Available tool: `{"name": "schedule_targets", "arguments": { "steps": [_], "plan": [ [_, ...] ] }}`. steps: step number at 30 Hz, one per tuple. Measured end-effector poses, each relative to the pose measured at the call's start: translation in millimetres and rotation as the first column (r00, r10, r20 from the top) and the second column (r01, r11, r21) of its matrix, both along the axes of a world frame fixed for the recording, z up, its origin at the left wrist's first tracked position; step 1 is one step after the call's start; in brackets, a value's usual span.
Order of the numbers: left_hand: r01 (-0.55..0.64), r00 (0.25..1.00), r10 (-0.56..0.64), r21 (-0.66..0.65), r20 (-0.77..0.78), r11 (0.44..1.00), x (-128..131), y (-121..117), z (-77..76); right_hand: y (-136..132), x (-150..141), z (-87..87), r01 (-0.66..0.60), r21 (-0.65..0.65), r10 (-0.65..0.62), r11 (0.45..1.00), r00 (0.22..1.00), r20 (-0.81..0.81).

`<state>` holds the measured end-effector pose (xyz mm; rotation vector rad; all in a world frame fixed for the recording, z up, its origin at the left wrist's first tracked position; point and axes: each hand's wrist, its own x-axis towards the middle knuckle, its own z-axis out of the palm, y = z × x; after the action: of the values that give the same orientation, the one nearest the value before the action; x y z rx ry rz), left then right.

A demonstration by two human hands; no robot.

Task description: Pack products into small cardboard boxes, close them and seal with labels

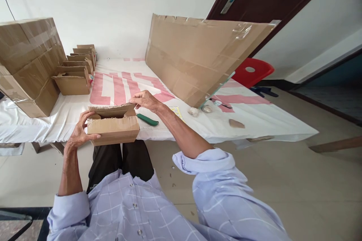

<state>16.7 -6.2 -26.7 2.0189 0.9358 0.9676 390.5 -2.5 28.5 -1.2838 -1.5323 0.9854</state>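
Beside the open-topped cardboard box [114, 128] lies a green cutter [147, 119]. The left hand [79, 131] and right hand [145, 100] clamp the box between their fingers.

No legible text. Big pink characters [117, 88] on white tablecloth [195, 130], behind and right of the small cardboard box [113, 130]: partly covered, can't be read. Pale mark [92, 187] on dark trousers [138, 160], below the box: too small. Yellow patterned patch [176, 112], right of the box: nothing readable.
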Motion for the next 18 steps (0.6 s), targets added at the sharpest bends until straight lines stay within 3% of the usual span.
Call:
{"name": "schedule_targets", "arguments": {
  "steps": [5, 11, 18],
  "plan": [
    [0.003, 0.999, -0.003, 0.001, -0.042, 1.000, -2, -3, 3.5, 1, -2, 4.1, 0.003, -0.091, -0.006, 0.996, 0.999, -0.035],
    [0.055, 0.998, -0.055, 0.012, -0.020, 0.998, 2, -3, 10.5, -5, -1, 7.5, -0.035, -0.067, 0.037, 0.997, 0.999, 0.026],
    [0.082, 0.996, -0.080, 0.036, -0.042, 0.996, 4, -7, 15.8, -3, -8, 7.5, 0.059, -0.159, -0.051, 0.986, 0.997, 0.050]
  ]
}}
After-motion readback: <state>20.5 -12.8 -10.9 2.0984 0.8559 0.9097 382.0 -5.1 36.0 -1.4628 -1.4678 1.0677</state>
